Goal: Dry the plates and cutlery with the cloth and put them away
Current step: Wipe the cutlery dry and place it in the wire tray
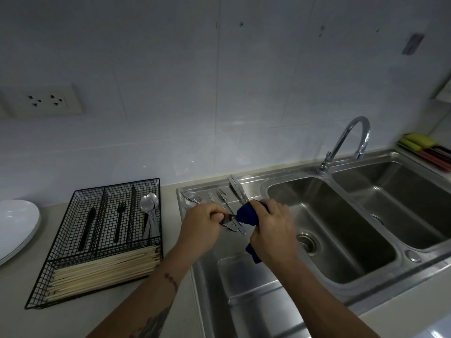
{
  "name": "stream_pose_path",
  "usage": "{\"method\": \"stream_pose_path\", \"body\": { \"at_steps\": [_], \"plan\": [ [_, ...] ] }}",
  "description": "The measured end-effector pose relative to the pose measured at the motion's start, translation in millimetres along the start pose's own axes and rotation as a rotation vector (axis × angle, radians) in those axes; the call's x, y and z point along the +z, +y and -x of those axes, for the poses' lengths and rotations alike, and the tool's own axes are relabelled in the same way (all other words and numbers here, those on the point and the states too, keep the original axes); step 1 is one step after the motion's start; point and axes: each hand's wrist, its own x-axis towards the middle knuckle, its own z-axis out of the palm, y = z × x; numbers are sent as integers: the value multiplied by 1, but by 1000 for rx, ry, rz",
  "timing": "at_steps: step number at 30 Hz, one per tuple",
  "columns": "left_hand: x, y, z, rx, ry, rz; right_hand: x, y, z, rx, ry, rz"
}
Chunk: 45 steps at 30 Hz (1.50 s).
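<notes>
Grip: left hand (200, 224) pinches a piece of cutlery (229, 217); right hand (269, 230) wraps the blue cloth (247, 215) round its end, frame centre. Far left: plates (17, 228) stacked. Wire tray (97, 240) on tabletop: spoons (148, 206) stowed. Drainboard (244, 284): forks (223, 196) apparently undried.

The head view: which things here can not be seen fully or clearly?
- Cutlery piece held by the left hand: its end is wrapped in the blue cloth gripped by the right hand; type unclear.
- White plates: cut off by the left edge.
- Coloured items right of the sink: cut off by the right edge, blurred.
</notes>
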Motion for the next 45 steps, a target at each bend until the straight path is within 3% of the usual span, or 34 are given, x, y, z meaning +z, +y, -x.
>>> {"method": "stream_pose_path", "body": {
  "at_steps": [5, 7, 10, 15, 23, 26, 31, 42, 45],
  "plan": [
    [3, 2, -7, -242, -42, 268, 6, -6, 17, -178, -63, 55],
    [-2, -1, -7, -331, -98, 371, 6, 14, 19, -160, -86, 98],
    [-4, -5, -6, -380, -137, 408, 2, 27, 20, -73, -117, 79],
    [4, 0, -9, -424, -175, 422, 8, 2, 26, -236, -169, 10],
    [-15, -25, -5, -565, -208, 568, 6, 18, 20, -165, -255, 93],
    [-23, -29, -8, -644, -139, 762, 8, 8, 14, -182, -246, 106],
    [-23, -25, 5, -625, -54, 1101, 20, -11, 10, -122, -199, 73],
    [-29, -61, 1, -690, 443, 1062, 41, -39, 18, -215, -331, 79],
    [-59, -88, -5, -668, 483, 968, 47, -43, 11, -240, -310, 36]
  ]
}}
